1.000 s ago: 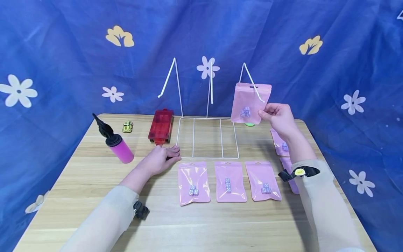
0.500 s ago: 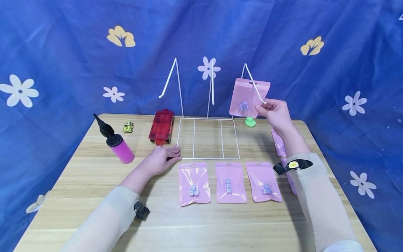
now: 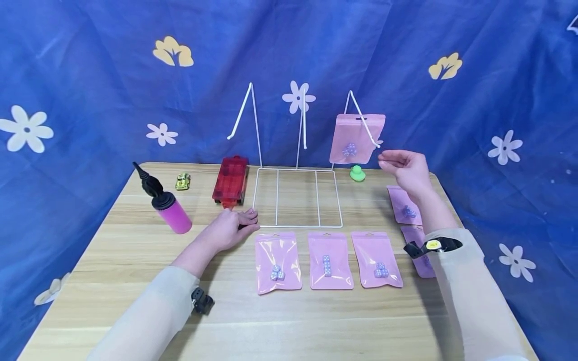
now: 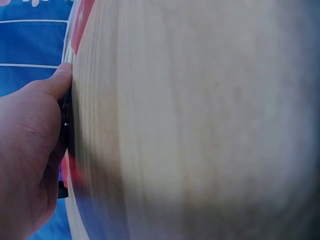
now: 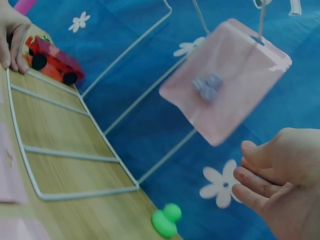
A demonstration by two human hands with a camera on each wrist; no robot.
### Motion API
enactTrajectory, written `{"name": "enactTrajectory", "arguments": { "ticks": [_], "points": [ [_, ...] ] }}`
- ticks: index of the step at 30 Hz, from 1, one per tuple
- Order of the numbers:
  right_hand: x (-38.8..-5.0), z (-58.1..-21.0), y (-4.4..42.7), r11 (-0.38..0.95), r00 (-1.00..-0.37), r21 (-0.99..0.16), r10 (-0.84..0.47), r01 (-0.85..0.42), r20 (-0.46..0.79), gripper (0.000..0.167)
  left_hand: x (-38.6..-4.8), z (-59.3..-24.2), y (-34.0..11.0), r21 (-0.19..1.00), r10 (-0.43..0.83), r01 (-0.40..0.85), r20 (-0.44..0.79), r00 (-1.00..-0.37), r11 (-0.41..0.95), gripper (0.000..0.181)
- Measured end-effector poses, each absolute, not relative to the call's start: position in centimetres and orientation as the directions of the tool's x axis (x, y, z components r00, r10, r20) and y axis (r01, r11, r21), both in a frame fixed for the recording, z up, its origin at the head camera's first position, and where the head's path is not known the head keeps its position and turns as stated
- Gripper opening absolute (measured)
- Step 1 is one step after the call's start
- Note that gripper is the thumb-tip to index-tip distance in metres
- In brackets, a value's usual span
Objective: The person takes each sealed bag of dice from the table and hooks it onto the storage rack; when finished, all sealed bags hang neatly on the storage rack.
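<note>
A pink bag with dice (image 3: 351, 135) hangs on the right arm of the white wire rack (image 3: 298, 226); the right wrist view shows the hook through the hole of the bag (image 5: 225, 80). Just right of it and apart from it is my right hand (image 3: 406, 170), fingers loosely bent and holding nothing. My left hand (image 3: 232, 228) rests at the front left corner of the rack's base, its fingers on the wire. The rack's left and middle arms carry nothing. Three pink bags lie in a row before the rack, the left (image 3: 278, 263), middle (image 3: 331, 260) and right (image 3: 377, 259).
Two more pink bags, one (image 3: 405, 204) behind the other (image 3: 420, 250), lie at the right, partly beside my wrist. A green toy duck (image 3: 357, 173) is behind the rack's right side. A red toy vehicle (image 3: 232, 180), a small yellow car (image 3: 182, 181) and a pink pump (image 3: 175, 215) stand left.
My right hand has let go of the bag and drawn back to the right; the bag now hangs from the rack's right arm. My left hand has stayed on the rack's corner.
</note>
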State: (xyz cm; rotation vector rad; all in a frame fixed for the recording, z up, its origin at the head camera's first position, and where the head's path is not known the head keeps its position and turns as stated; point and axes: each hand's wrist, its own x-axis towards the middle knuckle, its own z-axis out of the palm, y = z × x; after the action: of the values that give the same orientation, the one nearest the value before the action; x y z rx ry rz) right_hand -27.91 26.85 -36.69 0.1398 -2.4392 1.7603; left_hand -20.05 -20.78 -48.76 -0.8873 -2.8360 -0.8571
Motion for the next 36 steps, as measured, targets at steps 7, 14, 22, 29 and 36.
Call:
{"name": "enactTrajectory", "arguments": {
  "ticks": [7,14,22,29,36],
  "points": [
    [-25.8,-37.1,30.2,0.396,-0.996,-0.914,-0.012,-0.086,0.089,0.038,-20.1,-48.7,-20.6,0.484,0.509,0.530,0.187,-0.840,0.696,0.031],
    [-24.6,-38.4,33.5,0.375,-0.996,-0.923,-0.028,-0.086,0.081,0.040,-20.2,-48.7,-20.7,0.493,0.510,0.530,0.189,-0.839,0.690,0.031],
    [-23.7,-40.1,36.7,0.450,-1.000,-0.893,-0.013,-0.031,0.028,0.043,-20.1,-48.8,-20.8,0.493,0.509,0.538,0.205,-0.836,0.684,0.031],
    [-23.2,-41.9,38.3,0.551,-1.000,-0.834,0.021,0.026,-0.018,0.045,-20.0,-48.8,-20.9,0.493,0.507,0.540,0.213,-0.835,0.682,0.030],
    [-23.6,-44.7,39.8,0.613,-0.984,-0.771,0.136,0.174,-0.114,0.051,-19.9,-48.7,-20.8,0.499,0.507,0.536,0.208,-0.837,0.681,0.029]
  ]
}}
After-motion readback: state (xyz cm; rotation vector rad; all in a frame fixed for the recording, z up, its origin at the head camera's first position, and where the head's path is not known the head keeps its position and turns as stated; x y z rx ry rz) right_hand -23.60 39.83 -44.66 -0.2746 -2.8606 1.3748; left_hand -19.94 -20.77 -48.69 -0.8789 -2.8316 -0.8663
